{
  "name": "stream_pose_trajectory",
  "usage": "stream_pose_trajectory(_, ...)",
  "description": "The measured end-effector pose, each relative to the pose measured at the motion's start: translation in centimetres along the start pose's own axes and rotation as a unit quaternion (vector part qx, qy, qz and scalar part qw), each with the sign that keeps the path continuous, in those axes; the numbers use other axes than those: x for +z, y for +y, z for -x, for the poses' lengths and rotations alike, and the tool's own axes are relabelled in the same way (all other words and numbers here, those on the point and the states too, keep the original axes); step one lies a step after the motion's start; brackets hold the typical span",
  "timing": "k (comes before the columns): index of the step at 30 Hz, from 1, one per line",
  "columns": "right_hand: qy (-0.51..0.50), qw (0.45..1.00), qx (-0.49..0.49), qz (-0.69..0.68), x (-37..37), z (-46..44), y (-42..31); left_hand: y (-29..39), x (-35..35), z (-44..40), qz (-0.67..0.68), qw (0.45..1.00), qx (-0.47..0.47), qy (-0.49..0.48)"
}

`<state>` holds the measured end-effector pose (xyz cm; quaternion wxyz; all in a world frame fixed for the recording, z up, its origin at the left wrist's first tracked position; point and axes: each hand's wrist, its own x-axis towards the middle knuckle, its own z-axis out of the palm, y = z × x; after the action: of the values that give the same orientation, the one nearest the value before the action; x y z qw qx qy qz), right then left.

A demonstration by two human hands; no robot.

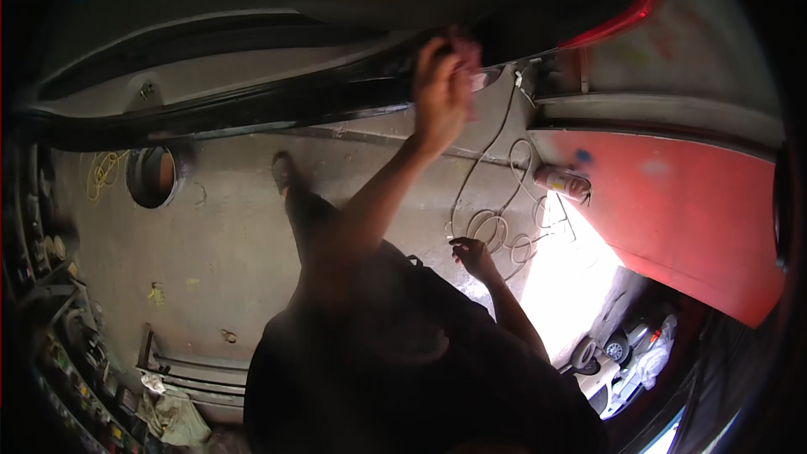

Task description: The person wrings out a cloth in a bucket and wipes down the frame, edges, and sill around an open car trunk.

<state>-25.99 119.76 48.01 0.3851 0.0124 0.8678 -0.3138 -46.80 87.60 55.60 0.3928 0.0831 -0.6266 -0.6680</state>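
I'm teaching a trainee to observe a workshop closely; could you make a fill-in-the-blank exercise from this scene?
The person's ____ hand holds a blurred reddish cloth at the long dark trim.
The broad panel beside the fire extinguisher is mostly ____.
The loose cord near the round dark-rimmed object is ____.

Missing words: left; red; yellow.

grey floor (235, 244). a hose (455, 204) lies in loose coils near a red cylinder (565, 184); a yellow cord (102, 170) lies looped.

black short-sleeved top (370, 378), dark trousers (308, 217)
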Motion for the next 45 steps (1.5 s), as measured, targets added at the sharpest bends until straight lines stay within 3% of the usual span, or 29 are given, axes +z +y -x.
stream_pose_trajectory(3,0.007,1.000,0.004,-0.001,-0.5,0.3,0.0,4.4,6.2,-3.6,0.051,0.984,0.161,-0.046)
stream_pose_trajectory(6,0.021,0.999,0.004,-0.034,-1.2,0.9,0.3,-2.8,7.0,-1.0,-0.034,0.996,0.081,-0.015)
stream_pose_trajectory(7,0.028,0.999,0.018,-0.042,-1.5,0.9,0.4,-5.7,5.8,0.3,-0.075,0.990,0.113,-0.046)
stream_pose_trajectory(10,0.011,0.997,0.052,-0.062,-1.1,1.9,2.1,-9.7,2.4,3.2,-0.076,0.993,0.061,-0.068)
stream_pose_trajectory(13,-0.027,0.998,0.048,0.039,-0.8,1.8,4.2,-12.7,-0.6,4.0,-0.130,0.985,0.011,-0.114)
stream_pose_trajectory(14,-0.031,0.998,0.010,0.059,-0.8,1.6,5.2,-13.7,-1.9,5.0,-0.234,0.965,0.039,-0.111)
stream_pose_trajectory(15,-0.023,0.998,0.021,0.046,-1.0,1.8,5.1,-15.4,-3.1,6.7,-0.243,0.966,0.028,-0.083)
stream_pose_trajectory(16,-0.012,0.999,0.024,0.031,-1.0,1.1,4.8,-15.7,-4.4,7.0,-0.244,0.965,0.077,-0.064)
stream_pose_trajectory(19,0.005,1.000,0.017,-0.010,-0.8,0.4,3.8,-16.2,-3.1,6.8,-0.203,0.974,-0.063,-0.082)
stream_pose_trajectory(22,0.011,1.000,-0.015,-0.002,-1.3,0.1,3.8,-15.0,0.9,4.1,-0.061,0.996,-0.032,0.063)
stream_pose_trajectory(24,0.007,1.000,0.011,-0.021,-0.9,-0.1,3.6,-10.0,1.9,4.5,0.210,0.954,-0.209,0.052)
stream_pose_trajectory(25,-0.008,1.000,0.015,-0.012,-0.9,-0.4,3.6,-6.8,3.0,4.3,0.264,0.945,-0.179,0.068)
stream_pose_trajectory(26,-0.030,0.999,0.008,0.010,-0.9,-1.8,3.1,-3.8,2.9,3.8,0.217,0.964,-0.156,0.005)
stream_pose_trajectory(27,-0.053,0.998,0.009,0.030,-0.6,-2.0,2.7,-3.3,3.6,3.1,0.037,0.999,0.008,-0.012)
stream_pose_trajectory(28,-0.077,0.996,0.013,0.051,-0.4,-1.1,2.7,-1.5,4.4,1.9,0.080,0.996,0.032,0.006)
stream_pose_trajectory(29,-0.075,0.995,0.005,0.059,-0.5,-1.5,2.8,-1.3,4.9,1.6,0.092,0.995,-0.008,0.022)
stream_pose_trajectory(31,-0.061,0.995,-0.011,0.072,-1.0,-2.2,3.0,-4.2,5.7,2.4,0.022,0.995,0.023,0.090)
stream_pose_trajectory(33,-0.027,0.999,0.019,-0.016,-1.4,-2.3,2.8,-9.2,4.6,4.9,-0.098,0.993,-0.004,0.065)
stream_pose_trajectory(34,-0.012,0.998,0.028,-0.049,-1.6,-2.3,2.4,-10.5,3.6,5.2,-0.037,0.992,-0.103,0.060)
stream_pose_trajectory(38,-0.010,0.999,0.039,-0.023,-2.0,-3.6,3.4,-15.1,-1.3,6.3,-0.063,0.993,-0.095,-0.026)
stream_pose_trajectory(40,-0.021,1.000,0.015,-0.018,-1.5,-3.7,4.6,-13.8,-1.2,6.4,-0.067,0.991,-0.112,-0.007)
stream_pose_trajectory(42,-0.015,0.999,0.013,-0.027,-1.7,-4.3,4.3,-12.9,2.4,5.6,-0.055,0.996,-0.021,0.073)
stream_pose_trajectory(43,-0.022,0.999,0.026,-0.034,-1.0,-3.2,4.4,-7.6,3.7,4.1,-0.018,0.994,-0.060,0.094)
stream_pose_trajectory(44,-0.032,0.998,0.022,-0.054,-0.4,-3.0,4.7,-6.5,4.6,3.5,-0.092,0.993,-0.008,0.071)
stream_pose_trajectory(45,-0.049,0.998,0.026,-0.021,-0.4,-2.7,3.9,-3.5,5.1,2.4,-0.020,0.998,0.011,0.056)
